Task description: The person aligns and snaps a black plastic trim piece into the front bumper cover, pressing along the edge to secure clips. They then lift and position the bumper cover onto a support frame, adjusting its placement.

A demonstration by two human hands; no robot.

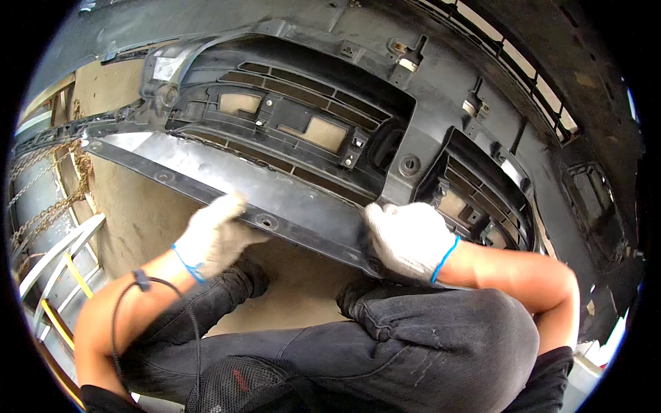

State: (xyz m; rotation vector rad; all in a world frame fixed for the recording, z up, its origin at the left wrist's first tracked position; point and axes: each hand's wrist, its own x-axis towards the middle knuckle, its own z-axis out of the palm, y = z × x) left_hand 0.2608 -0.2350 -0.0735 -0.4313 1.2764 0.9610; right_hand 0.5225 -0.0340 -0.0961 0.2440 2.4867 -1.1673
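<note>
A large black plastic car bumper cover [275, 148] stands before me, with slotted grille openings and square cutouts. Along its near side runs a flat lip [206, 196] with round holes. Both my hands wear white knit gloves with blue cuffs. My left hand [217, 234] is closed round the lip's near edge, thumb on top and fingers underneath, left of one hole. Farther right, my right hand [411, 237] grips the lip near the divider between the grille openings. Its fingers are curled, and their tips are partly hidden by the plastic.
Rusty chains [48, 186] hang at the far left, above white and yellow metal bars [62, 282]. More black panels [551, 82] rise behind and to the right. My bent knees [468, 323] are close below the lip. Beige concrete floor [127, 213] shows beneath.
</note>
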